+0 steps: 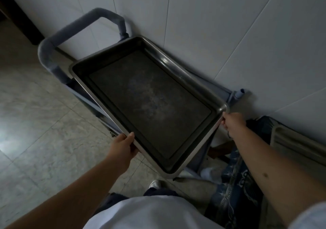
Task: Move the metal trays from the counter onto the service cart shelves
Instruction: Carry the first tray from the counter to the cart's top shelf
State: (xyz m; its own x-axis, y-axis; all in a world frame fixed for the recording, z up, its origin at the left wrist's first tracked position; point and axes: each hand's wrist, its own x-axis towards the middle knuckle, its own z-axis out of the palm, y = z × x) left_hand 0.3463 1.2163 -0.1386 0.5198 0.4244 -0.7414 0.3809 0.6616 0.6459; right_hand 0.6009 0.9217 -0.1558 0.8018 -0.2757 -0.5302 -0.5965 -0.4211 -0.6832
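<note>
A large rectangular metal tray (148,98), dark and scuffed inside, sits level over the top of the service cart (227,94). My left hand (123,147) grips the tray's near left rim with the thumb on top. My right hand (232,121) holds the tray's near right corner. The cart's blue padded handle (70,31) curves up at the far left end. The tray hides most of the cart's top shelf, so whether it rests on the shelf or hovers just above is unclear.
The cart stands against a white tiled wall (229,25). Grey tiled floor (35,122) lies to the left. A patterned dark blue cloth (236,184) and a ribbed pale object (296,145) are at the right, and a shoe (155,183) shows below the tray.
</note>
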